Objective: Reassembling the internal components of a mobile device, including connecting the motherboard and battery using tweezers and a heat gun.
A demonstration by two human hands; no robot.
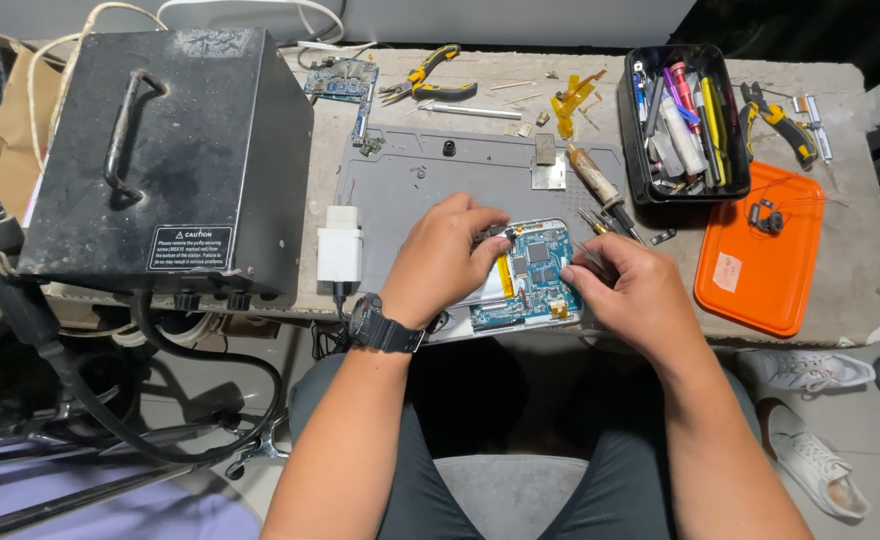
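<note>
A big black metal box [165, 150] stands well left of the hands, and an orange tray [760, 250] lies to their right. Between the hands, on the grey mat [410, 180], lies an opened device showing its blue circuit board [535, 265]. The left hand [440, 255] pinches something small at the board's top edge, while the right hand [630, 290] closes around thin tweezers [592, 255] pointed at it.

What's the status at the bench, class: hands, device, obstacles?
Left hand and right hand both resting on the opened device. Blue circuit board exposed. Soldering iron close beside the right hand.
</note>
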